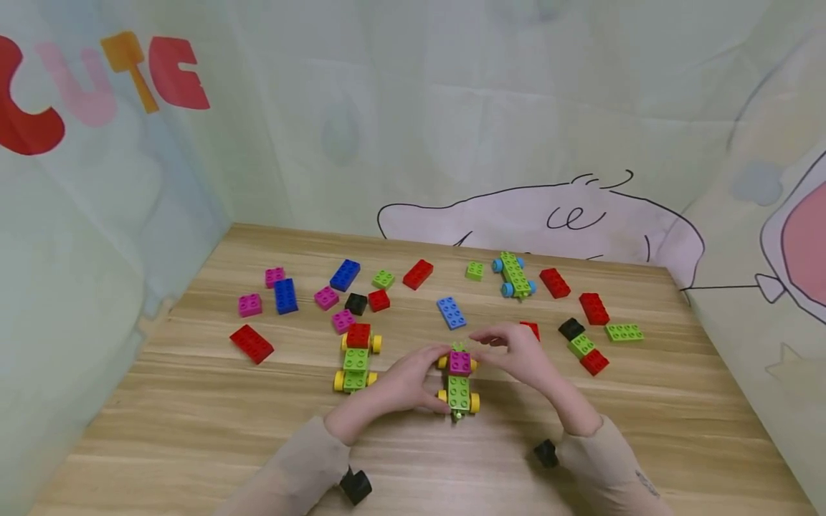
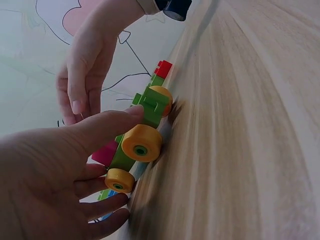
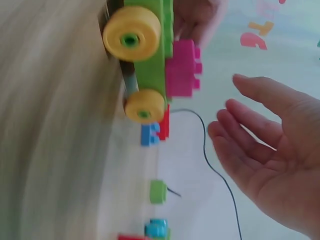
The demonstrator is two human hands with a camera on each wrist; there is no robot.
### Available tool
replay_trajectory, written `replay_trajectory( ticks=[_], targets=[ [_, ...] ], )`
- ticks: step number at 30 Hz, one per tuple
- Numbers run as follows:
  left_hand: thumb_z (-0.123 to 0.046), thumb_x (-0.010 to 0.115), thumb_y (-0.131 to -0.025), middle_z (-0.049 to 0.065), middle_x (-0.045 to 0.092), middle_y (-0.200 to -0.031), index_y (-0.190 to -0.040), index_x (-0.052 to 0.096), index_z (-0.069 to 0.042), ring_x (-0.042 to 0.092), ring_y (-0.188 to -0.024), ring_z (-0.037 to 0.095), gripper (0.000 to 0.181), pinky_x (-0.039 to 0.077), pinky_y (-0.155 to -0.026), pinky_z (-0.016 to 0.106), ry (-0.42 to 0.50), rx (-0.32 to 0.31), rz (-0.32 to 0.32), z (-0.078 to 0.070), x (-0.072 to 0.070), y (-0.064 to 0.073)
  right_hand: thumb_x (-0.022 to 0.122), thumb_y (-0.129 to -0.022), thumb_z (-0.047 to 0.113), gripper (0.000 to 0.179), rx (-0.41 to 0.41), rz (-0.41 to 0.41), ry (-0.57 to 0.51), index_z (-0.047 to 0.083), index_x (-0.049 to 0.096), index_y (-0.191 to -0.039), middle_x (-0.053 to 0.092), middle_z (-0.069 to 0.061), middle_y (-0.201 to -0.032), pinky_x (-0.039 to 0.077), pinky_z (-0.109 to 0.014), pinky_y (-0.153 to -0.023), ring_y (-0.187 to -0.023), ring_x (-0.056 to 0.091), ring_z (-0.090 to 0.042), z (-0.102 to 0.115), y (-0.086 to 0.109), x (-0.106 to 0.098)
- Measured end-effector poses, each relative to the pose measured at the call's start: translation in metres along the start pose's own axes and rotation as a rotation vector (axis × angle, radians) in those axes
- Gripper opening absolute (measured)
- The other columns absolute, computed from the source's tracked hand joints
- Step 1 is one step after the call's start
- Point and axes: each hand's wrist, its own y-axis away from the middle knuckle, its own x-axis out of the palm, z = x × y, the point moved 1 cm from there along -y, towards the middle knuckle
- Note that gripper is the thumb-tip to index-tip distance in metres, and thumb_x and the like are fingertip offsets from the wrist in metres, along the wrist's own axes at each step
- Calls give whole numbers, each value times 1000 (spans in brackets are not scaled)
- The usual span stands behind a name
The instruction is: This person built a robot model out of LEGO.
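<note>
A lime-green toy car [image 1: 459,394] with yellow wheels stands on the table, a magenta brick [image 1: 460,363] on its far end. My left hand [image 1: 406,380] holds it from the left side; the thumb [image 2: 117,120] lies against the near end and the fingers reach along the wheels. To the right of the car, my right hand [image 1: 519,352] hovers with loosely bent fingers, apart from the magenta brick [image 3: 181,68] in the right wrist view. A second green car [image 1: 355,360] with yellow wheels and a red brick [image 1: 358,336] on it stands left of my left hand.
Loose bricks lie beyond the hands, among them a light blue brick [image 1: 451,313], a dark blue brick [image 1: 286,296] and a red brick [image 1: 252,344]. A green car base [image 1: 514,275] with blue wheels stands at the back. Printed cloth walls [image 1: 452,129] border the table.
</note>
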Motion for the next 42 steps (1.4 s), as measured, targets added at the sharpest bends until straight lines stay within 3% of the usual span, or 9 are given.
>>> replay_trajectory(
  ticks=[8,13,16,20,25,28,31,34,42],
  targets=[
    [-30,88,-71,12,38,-155,-150,37,-7,36,-142,32,96,32,-116,49,-9,-4,-4,1,1,-1,74,-86,8,28,24,-244,49,-3,69,-112,72,-18,-107,57,-50,-83,-97,68,-35,-18,15,-39],
    [-31,88,-71,11,38,-155,-150,37,-7,36,-142,32,96,31,-116,49,-9,-4,-8,2,1,-1,73,-87,7,28,51,-412,89,-4,68,-113,70,-21,-106,53,-16,-83,-95,67,-33,-39,26,-68],
    [-31,88,-71,11,38,-155,-149,37,-8,36,-142,32,96,31,-116,49,-9,-4,-9,2,2,-1,71,-89,13,30,108,-488,119,-5,67,-114,69,-23,-108,41,-1,-78,-91,63,-7,-50,35,-84],
    [-31,88,-71,11,38,-155,-150,38,-9,36,-142,32,96,31,-116,49,-7,-6,-9,2,1,-2,70,-91,19,38,208,-557,125,-7,64,-118,66,-27,-114,38,0,-77,-87,51,15,-67,45,-105],
    [-31,88,-71,10,38,-155,-150,37,-10,36,-143,31,96,31,-116,49,-8,-10,-8,2,0,-2,69,-91,20,43,340,-631,129,-9,62,-121,64,-31,-118,36,3,-72,-82,48,17,-98,56,-124],
    [-31,88,-71,10,38,-155,-150,37,-10,35,-143,31,96,31,-116,49,-8,-10,-8,2,-1,-2,68,-92,21,47,434,-629,155,-10,59,-125,62,-32,-120,42,-5,-75,-94,64,-11,-115,62,-131],
    [-31,88,-71,10,37,-155,-150,37,-9,35,-143,32,96,31,-116,49,-6,-13,-7,1,-1,-1,65,-93,23,52,498,-574,175,-12,53,-130,57,-34,-127,51,-30,-88,-113,56,-45,-128,66,-135],
    [-31,88,-71,10,37,-155,-150,37,-9,35,-143,32,96,31,-116,49,-4,-16,-7,2,-1,-1,64,-94,24,58,538,-503,172,-14,47,-133,51,-37,-132,45,-56,-96,-119,50,-51,-138,68,-137],
    [-31,88,-71,10,37,-155,-150,37,-10,35,-143,31,96,31,-116,49,-7,-14,-5,2,-1,-2,65,-93,31,73,685,-318,183,-18,35,-138,38,-42,-140,36,-62,-105,-128,38,-54,-158,67,-141]
  ],
)
